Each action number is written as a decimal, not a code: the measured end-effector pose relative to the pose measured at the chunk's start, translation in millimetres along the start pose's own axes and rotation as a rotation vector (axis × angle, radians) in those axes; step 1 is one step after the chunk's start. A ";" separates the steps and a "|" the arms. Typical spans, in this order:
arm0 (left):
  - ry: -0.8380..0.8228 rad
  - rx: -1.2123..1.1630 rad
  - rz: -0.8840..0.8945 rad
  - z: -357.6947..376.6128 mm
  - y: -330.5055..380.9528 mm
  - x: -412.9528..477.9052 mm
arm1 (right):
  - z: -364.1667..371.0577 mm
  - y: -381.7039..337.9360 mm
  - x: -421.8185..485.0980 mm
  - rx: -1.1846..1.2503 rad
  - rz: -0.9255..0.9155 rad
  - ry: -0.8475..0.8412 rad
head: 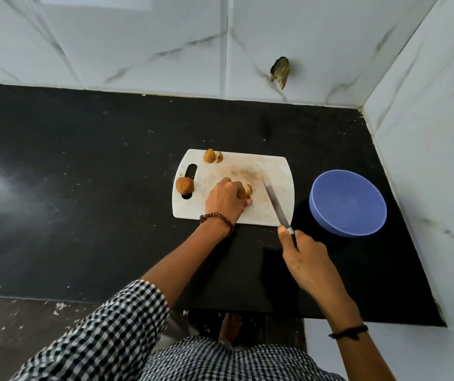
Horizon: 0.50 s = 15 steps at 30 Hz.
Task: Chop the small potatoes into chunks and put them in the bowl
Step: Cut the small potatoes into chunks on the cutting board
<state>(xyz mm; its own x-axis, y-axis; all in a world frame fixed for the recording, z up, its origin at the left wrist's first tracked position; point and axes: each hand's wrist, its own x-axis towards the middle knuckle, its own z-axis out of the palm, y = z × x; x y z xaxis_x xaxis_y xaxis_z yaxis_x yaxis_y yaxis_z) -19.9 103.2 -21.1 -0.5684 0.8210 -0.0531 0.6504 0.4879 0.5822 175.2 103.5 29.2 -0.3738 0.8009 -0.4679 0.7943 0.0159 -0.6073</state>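
A white cutting board (264, 171) lies on the black counter. My left hand (227, 200) holds a cut potato (247, 191) down near the board's middle. To the right of that potato, my right hand (306, 257) grips the handle of a knife (275, 203) whose blade rests across the board. One whole potato (184, 185) sits at the board's left edge by the handle slot. Another potato (208, 156) with a small cut piece (219, 157) beside it lies at the far edge. The blue bowl (348, 203) stands to the right of the board and looks empty.
The black counter (83, 188) stretches wide to the left. White marbled tile walls (426, 160) close it in at the back and on the right, forming a corner behind the bowl. A hole (280, 71) shows in the back wall.
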 end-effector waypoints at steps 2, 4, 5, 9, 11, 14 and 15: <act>0.004 0.007 0.036 3.6 5.2 -0.4 | -1.4 -0.8 2.1 0.019 -0.003 0.016; -0.011 0.001 0.073 8.7 11.1 -2.3 | -2.5 -1.2 4.3 0.043 -0.013 0.037; -0.019 -0.005 0.087 11.8 14.5 -2.8 | -3.0 -1.1 5.5 0.056 -0.015 0.045; -0.043 -0.039 0.125 23.9 31.8 0.3 | -4.9 -2.0 10.7 0.079 -0.015 0.062; -0.050 -0.055 0.142 28.0 43.6 5.3 | -5.7 -3.2 13.8 0.092 -0.016 0.079; -0.041 -0.063 0.152 33.3 58.7 14.5 | -6.0 -5.7 21.1 0.119 -0.011 0.121; -0.042 -0.063 0.146 35.0 62.0 17.8 | -6.2 -6.3 23.8 0.123 -0.007 0.129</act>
<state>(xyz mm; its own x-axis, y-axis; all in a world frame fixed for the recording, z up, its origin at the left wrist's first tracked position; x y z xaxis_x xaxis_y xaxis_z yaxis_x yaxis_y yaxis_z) 27.9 158.4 -14.3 -0.4478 0.8941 0.0026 0.6909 0.3442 0.6357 164.2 126.2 25.9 -0.3078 0.8715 -0.3819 0.7246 -0.0454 -0.6876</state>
